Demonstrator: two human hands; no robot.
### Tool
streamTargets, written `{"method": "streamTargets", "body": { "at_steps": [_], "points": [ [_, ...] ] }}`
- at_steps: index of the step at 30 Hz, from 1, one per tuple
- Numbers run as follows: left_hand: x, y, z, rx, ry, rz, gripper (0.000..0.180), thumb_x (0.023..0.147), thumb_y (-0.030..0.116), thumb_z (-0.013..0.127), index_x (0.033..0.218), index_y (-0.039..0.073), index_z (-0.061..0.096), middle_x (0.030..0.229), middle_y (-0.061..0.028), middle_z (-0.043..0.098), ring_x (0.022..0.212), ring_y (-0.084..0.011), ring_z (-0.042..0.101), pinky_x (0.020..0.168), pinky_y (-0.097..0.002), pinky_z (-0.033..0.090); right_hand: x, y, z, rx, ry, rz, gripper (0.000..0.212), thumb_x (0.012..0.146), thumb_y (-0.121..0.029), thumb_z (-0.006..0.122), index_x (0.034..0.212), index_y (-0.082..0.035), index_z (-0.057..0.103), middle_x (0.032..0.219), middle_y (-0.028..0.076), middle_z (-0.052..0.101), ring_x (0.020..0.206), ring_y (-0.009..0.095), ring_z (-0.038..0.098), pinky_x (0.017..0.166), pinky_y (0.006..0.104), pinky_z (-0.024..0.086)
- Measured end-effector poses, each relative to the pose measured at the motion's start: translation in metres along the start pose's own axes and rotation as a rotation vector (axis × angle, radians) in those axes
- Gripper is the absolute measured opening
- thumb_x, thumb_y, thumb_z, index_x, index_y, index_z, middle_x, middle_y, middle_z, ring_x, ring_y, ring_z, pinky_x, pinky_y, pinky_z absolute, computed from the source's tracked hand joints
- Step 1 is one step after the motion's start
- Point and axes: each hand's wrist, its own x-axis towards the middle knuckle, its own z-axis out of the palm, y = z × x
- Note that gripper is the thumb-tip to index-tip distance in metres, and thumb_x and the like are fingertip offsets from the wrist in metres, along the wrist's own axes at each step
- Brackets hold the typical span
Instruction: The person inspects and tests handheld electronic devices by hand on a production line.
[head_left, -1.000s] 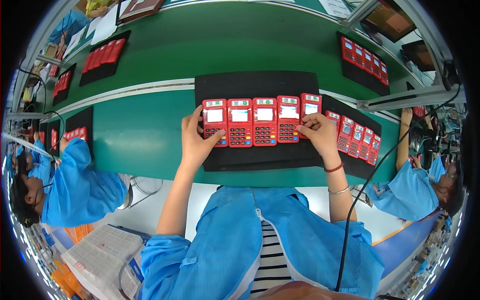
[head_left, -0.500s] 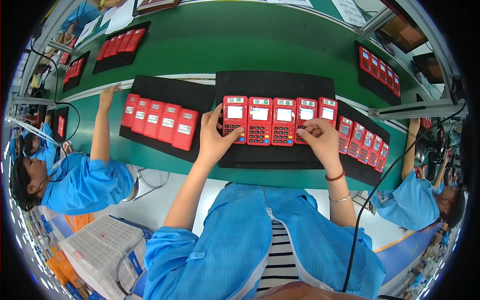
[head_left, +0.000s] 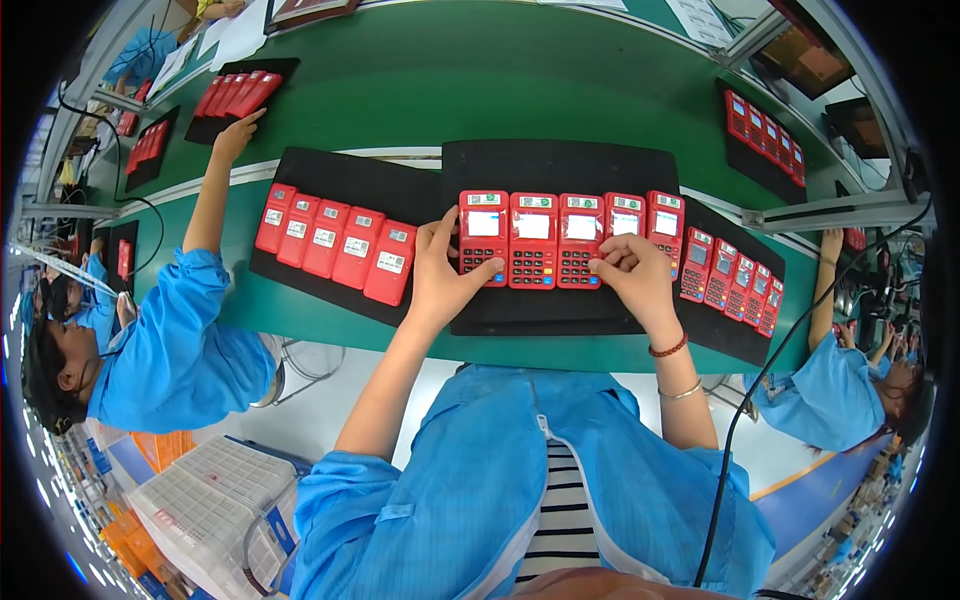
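Note:
A row of several red payment terminals lies face up on a black mat (head_left: 560, 318) before me, screens lit. My left hand (head_left: 446, 274) grips the leftmost terminal (head_left: 484, 227), fingers along its left edge and thumb by the lower right of its keypad. My right hand (head_left: 642, 277) is curled with nothing visible in it. Its thumb tip touches the right side of the keypad on the third terminal (head_left: 581, 228). Behind that hand, the lower part of the fourth terminal (head_left: 625, 215) is hidden. The second terminal (head_left: 533, 230) lies untouched between my hands.
Face-down red terminals (head_left: 358, 248) lie on a mat to the left, face-up ones (head_left: 718, 273) to the right. Beyond a pale rail, more stand on the green table (head_left: 480, 80). A co-worker's arm (head_left: 207, 205) reaches in at left. A black cable (head_left: 790, 350) hangs at right.
My right hand has shifted left from the fourth terminal's keypad to the third's. My left hand stays on the first terminal. The co-worker at left has reached farther, to the far-left terminals.

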Motion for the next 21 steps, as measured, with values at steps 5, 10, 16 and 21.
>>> {"method": "streamTargets", "body": {
  "at_steps": [5, 10, 16, 21],
  "points": [
    [-0.002, -0.004, -0.009, -0.013, -0.120, 0.076, 0.097, 0.064, 0.018, 0.087, 0.144, -0.001, 0.036, 0.120, -0.0128, 0.045, 0.095, -0.0190, 0.049, 0.086, -0.0313, 0.048, -0.009, -0.021, 0.031, 0.024, -0.153, -0.055, 0.021, 0.071, -0.012, 0.081, 0.084, -0.003, 0.068, 0.070, 0.002, 0.061, 0.061, 0.008, 0.056, 0.056, 0.0218, 0.044],
    [-0.001, -0.005, -0.012, -0.065, -0.147, 0.040, 0.098, 0.062, 0.012, 0.088, 0.145, 0.002, 0.036, 0.123, -0.0132, 0.044, 0.101, -0.0202, 0.049, 0.089, -0.0311, 0.048, -0.003, -0.024, 0.045, -0.150, -0.167, -0.146, 0.022, 0.067, -0.014, 0.084, 0.078, -0.004, 0.067, 0.068, 0.003, 0.062, 0.057, 0.010, 0.056, 0.054, 0.0248, 0.045],
    [0.000, -0.003, -0.007, -0.059, -0.113, 0.018, 0.098, 0.060, 0.012, 0.089, 0.143, 0.002, 0.039, 0.120, -0.0122, 0.044, 0.098, -0.0202, 0.049, 0.087, -0.0309, 0.049, -0.001, -0.031, 0.047, -0.223, -0.153, -0.052, 0.022, 0.066, -0.013, 0.084, 0.073, -0.005, 0.065, 0.063, 0.002, 0.061, 0.057, 0.011, 0.057, 0.053, 0.0254, 0.045],
    [0.002, -0.004, -0.007, -0.081, -0.094, 0.013, 0.090, 0.063, 0.014, 0.087, 0.141, 0.003, 0.042, 0.117, -0.0117, 0.046, 0.093, -0.0189, 0.050, 0.083, -0.0303, 0.049, 0.001, -0.024, 0.048, -0.137, -0.166, -0.022, 0.021, 0.069, -0.014, 0.082, 0.073, -0.004, 0.064, 0.062, 0.002, 0.060, 0.056, 0.010, 0.057, 0.053, 0.0242, 0.044]
  ]
}}
